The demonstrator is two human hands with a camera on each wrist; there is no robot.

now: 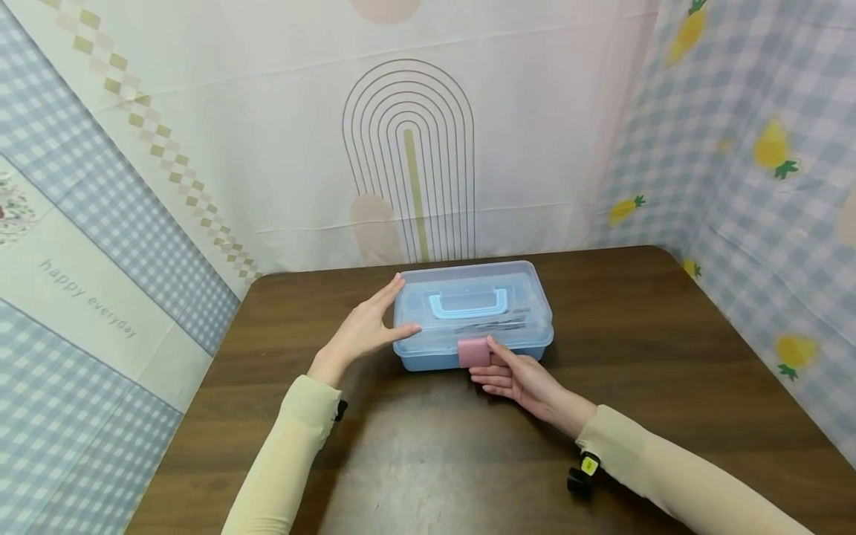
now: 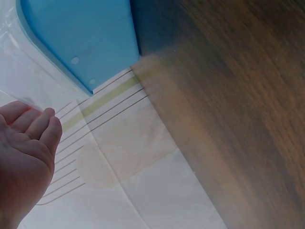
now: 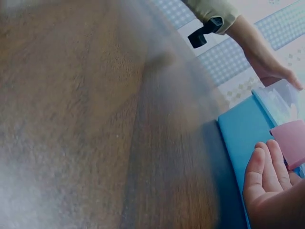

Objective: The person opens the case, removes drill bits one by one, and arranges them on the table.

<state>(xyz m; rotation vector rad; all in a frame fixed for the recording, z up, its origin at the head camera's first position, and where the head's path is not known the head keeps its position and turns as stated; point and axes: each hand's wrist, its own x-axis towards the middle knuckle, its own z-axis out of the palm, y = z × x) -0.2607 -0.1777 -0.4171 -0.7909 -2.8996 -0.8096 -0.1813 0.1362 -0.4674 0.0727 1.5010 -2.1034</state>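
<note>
A blue plastic storage box (image 1: 435, 363) with a clear lid (image 1: 428, 286) sits at the back of the table. The lid carries a light blue handle (image 1: 468, 308), and several thin dark items show through it, their kind unclear. My left hand (image 1: 361, 327) lies at the box's left side, fingers extended toward the back corner and thumb over the lid's front left. At the front, my right hand (image 1: 524, 380) touches the pink latch (image 1: 474, 352), thumb at its right edge and nearly straight fingers by its lower edge. In the right wrist view the right thumb is mostly hidden.
The dark wooden table (image 1: 414, 461) extends in front of the box and to both sides. A patterned cloth (image 1: 535, 134) hangs directly behind its back edge. Checked cloth (image 1: 756, 223) with pineapple prints hangs at the right, and more checked cloth (image 1: 80, 327) at the left.
</note>
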